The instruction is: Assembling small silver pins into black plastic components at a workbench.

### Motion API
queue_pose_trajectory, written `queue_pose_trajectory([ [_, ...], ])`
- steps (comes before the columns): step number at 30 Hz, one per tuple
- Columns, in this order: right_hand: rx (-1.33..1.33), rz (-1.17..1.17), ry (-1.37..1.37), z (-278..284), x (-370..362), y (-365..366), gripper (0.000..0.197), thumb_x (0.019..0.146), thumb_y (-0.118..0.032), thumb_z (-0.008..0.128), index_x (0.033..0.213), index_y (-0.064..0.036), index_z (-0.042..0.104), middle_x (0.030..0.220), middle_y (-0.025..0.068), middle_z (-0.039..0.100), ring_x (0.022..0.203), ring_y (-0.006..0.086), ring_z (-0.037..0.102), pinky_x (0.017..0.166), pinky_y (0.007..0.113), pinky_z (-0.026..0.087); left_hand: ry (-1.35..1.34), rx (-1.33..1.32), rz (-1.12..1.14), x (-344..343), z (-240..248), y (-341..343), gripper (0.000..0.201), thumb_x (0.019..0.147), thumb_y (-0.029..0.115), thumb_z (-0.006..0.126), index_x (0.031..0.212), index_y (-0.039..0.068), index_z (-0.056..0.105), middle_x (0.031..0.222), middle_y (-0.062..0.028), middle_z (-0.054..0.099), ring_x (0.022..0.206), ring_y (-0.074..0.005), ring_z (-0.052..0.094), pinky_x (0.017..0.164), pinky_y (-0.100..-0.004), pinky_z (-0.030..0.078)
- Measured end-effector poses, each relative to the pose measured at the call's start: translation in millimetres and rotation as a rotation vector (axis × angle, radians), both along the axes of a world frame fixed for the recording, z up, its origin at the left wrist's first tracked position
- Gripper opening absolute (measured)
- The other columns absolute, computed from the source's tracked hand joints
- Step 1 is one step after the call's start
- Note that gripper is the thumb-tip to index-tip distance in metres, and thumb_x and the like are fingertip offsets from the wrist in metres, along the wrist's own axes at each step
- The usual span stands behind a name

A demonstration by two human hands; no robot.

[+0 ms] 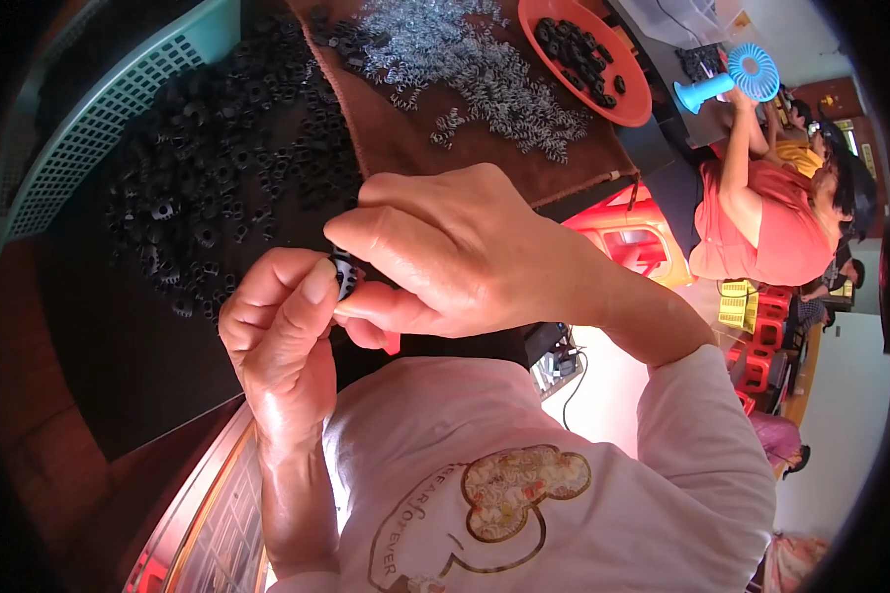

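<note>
Close in front of my chest, my left hand [289,316] pinches a small black toothed ring [345,278] between thumb and fingers. My right hand [455,252] meets it from the other side, thumb and fingers closed on the same ring. Most of the ring is hidden by my fingertips; a pale glint shows on its teeth. Behind my left hand a heap of black toothed plastic parts [213,163] spreads over the dark table. Beyond my right hand lies a pile of small metal coil springs [465,74] on a brown cloth [386,138].
A green perforated basket [109,119] leans at the left. At the far right of the table stands an orange-red bowl [635,104] with black rings. A person in a red top [761,217] sits nearby beside a blue handheld fan [752,74]. Red plastic stools [633,232] stand below the table.
</note>
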State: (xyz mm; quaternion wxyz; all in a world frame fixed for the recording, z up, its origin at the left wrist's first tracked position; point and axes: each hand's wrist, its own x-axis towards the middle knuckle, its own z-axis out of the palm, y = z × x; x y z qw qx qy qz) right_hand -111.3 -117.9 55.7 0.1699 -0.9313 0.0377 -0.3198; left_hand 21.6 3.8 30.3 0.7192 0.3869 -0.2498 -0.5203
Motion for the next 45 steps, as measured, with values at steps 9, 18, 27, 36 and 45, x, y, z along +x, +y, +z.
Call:
queue_pose_trajectory([
  [9,-0.074,-0.052,-0.071,3,-3,0,0.05,0.066,-0.021,0.083,0.103,0.0001,0.057,0.073,0.0063,0.053,0.052,0.0193,0.054,0.042,0.029,0.041,0.02,-0.004,-0.008,-1,1,1,0.024,0.098,0.013,0.052,0.1,-0.009,0.06,0.078,-0.0127,0.065,0.057,-0.0201,0.063,0.055,-0.032,0.055],
  [18,-0.095,-0.195,0.005,5,-19,-11,0.027,0.07,-0.023,0.075,0.083,-0.0078,0.056,0.074,0.0059,0.057,0.057,0.0226,0.06,0.044,0.034,0.046,-0.047,0.001,-0.023,1,-1,1,0.028,0.101,0.016,0.048,0.102,-0.008,0.062,0.078,-0.0134,0.067,0.058,-0.0184,0.063,0.056,-0.0298,0.054],
  [27,0.035,-0.786,0.078,24,-126,-121,0.028,0.08,-0.023,0.074,0.092,0.0012,0.065,0.063,0.0079,0.057,0.056,0.0154,0.056,0.052,0.031,0.043,-0.081,-0.017,-0.003,1,-5,1,0.027,0.1,0.014,0.047,0.1,-0.007,0.063,0.074,-0.013,0.066,0.055,-0.0164,0.062,0.051,-0.0274,0.054],
  [36,0.039,-0.841,0.314,21,-159,-149,0.027,0.088,-0.022,0.068,0.102,0.0019,0.064,0.074,0.0078,0.06,0.063,0.0125,0.055,0.059,0.029,0.045,-0.104,0.006,0.029,-1,-6,1,0.026,0.1,0.016,0.049,0.099,-0.007,0.063,0.073,-0.0133,0.066,0.055,-0.0166,0.061,0.05,-0.0273,0.054],
  [45,0.442,-0.588,0.067,65,-102,-47,0.014,0.084,-0.009,0.066,0.094,0.001,0.067,0.076,0.0043,0.064,0.07,0.0087,0.059,0.065,0.023,0.047,-0.242,-0.006,-0.003,-5,-5,8,0.023,0.099,0.015,0.053,0.097,-0.005,0.064,0.073,-0.0095,0.066,0.056,-0.0126,0.06,0.056,-0.025,0.05],
])
